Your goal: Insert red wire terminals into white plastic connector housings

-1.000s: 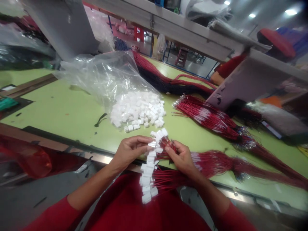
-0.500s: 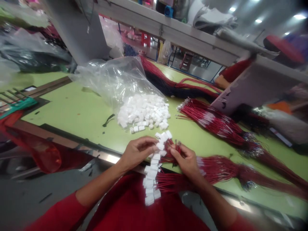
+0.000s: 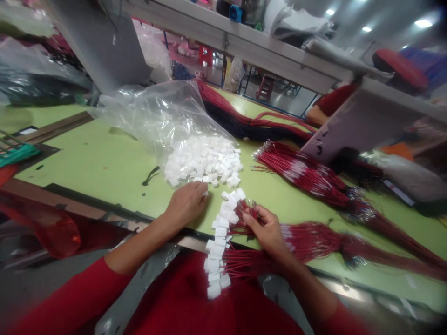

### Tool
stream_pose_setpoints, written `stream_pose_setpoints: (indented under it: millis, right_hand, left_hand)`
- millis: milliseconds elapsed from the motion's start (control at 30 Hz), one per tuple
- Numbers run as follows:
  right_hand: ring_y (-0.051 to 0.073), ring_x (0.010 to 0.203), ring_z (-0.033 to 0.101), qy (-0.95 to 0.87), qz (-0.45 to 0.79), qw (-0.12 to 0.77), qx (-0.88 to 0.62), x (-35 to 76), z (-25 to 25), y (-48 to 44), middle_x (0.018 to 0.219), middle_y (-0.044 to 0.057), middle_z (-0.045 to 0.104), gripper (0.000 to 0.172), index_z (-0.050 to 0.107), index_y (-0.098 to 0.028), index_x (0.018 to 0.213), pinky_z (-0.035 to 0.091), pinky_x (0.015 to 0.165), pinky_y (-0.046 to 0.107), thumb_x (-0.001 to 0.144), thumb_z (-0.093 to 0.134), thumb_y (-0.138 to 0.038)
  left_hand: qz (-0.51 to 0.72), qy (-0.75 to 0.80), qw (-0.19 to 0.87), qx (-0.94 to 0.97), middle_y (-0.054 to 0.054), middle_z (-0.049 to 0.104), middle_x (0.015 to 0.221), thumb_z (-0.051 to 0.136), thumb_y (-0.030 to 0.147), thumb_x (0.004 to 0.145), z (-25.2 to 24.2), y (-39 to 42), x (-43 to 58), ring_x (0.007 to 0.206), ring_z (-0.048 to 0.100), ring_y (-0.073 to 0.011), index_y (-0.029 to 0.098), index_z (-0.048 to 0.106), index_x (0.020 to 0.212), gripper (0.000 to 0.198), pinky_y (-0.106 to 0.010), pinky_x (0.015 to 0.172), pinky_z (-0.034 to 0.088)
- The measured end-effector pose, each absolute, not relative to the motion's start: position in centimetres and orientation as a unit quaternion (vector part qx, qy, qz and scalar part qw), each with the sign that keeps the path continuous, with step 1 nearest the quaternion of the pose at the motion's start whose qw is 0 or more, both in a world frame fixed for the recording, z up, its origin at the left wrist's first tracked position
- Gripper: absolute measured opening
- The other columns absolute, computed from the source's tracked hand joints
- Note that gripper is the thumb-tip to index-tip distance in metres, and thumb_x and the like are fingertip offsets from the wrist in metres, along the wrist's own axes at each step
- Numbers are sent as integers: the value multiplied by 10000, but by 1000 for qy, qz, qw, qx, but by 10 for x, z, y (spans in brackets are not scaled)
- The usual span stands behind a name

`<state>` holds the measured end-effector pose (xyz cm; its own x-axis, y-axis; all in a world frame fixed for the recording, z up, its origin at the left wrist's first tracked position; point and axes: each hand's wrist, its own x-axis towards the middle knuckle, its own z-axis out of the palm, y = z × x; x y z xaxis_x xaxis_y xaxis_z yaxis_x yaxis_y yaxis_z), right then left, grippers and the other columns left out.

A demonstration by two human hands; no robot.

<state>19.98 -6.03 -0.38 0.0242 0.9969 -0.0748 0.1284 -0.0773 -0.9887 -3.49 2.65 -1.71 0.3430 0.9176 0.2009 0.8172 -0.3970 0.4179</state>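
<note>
My left hand (image 3: 186, 202) is closed at the near edge of a heap of white plastic connector housings (image 3: 206, 160), with a bit of white showing at its fingertips. Between the thumb and fingers of my right hand (image 3: 267, 228) are the ends of several red wires (image 3: 252, 210) with metal tips. A row of white housings fitted on red wires (image 3: 221, 232) runs from beside my right hand down over my lap. Their wires pass under my right wrist toward a red wire bundle (image 3: 314, 239) on the table.
A clear plastic bag (image 3: 150, 116) lies behind and partly over the heap. Another red wire bundle (image 3: 300, 172) rests to the right, and long red and dark wires (image 3: 237, 121) stretch along the back. A grey panel (image 3: 335, 121) and a shelf (image 3: 244, 44) bound the green table (image 3: 115, 172).
My left hand has moved left and away from the row of housings to the heap's near edge, and its fingers have closed. My right hand still holds the wires. The view has shifted slightly.
</note>
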Motion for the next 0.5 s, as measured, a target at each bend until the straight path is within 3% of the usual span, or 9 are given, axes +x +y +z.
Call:
stream_pose_setpoints:
  millis: [133,267,333,500]
  right_hand:
    - [157,685,592,-538,470,443,-541,201,-3,-63,727,25,664,239,665,-175,815,484,673,257,882,630,-401]
    - [121,560,486,-564,439,431,-550,201,-2,-64,638,-7,572,251,666,-164,808,408,541,228,892,612,-394]
    - [121,570,477,-583,418,430,-548,200,-1,-65,635,-9,548,254,655,-160,778,408,548,229,890,611,-384]
    - [134,624,511,-633,358,439,-528,199,-2,-66,663,4,570,249,630,-160,730,441,610,243,896,612,-344]
  left_hand:
    - [319,508,411,687,-85,706,868,623,336,826,-5,18,-34,741,648,-234,173,688,1080,309,-361,673,512]
    - [364,437,687,453,-40,725,759,784,355,736,14,5,-23,686,696,-185,173,685,987,325,-308,681,571]
    - [367,417,740,380,-20,715,718,834,322,699,20,-3,-15,643,694,-159,168,666,922,319,-269,643,579]
    - [372,418,762,325,-14,718,694,840,291,712,22,-16,-1,623,683,-119,152,677,1032,385,-199,623,572]
